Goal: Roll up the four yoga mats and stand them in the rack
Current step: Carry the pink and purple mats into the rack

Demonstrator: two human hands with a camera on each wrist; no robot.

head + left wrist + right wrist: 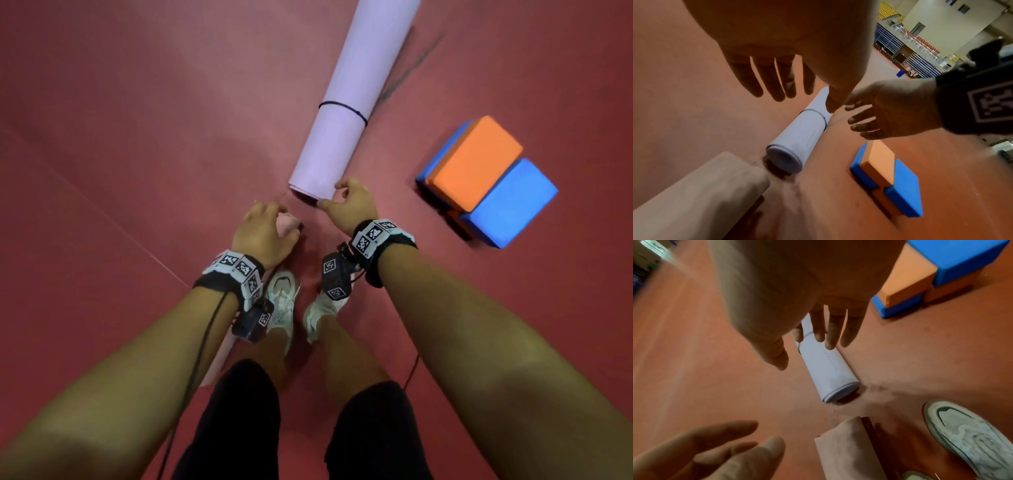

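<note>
A lilac rolled mat lies on the red floor, tied with a dark band. Its near end points at my feet. My right hand hovers just over that near end, fingers spread and holding nothing; the right wrist view shows its fingers above the lilac roll. A pink rolled mat lies by my left foot, its end under my left hand. That hand's fingers are straight and hold nothing, with the pink roll below them. No rack is in view.
Orange and blue foam blocks are stacked on the floor to the right of the lilac mat. My two white shoes stand between the hands and my legs. Red flooring stretches to the left. Bleachers line the far hall wall.
</note>
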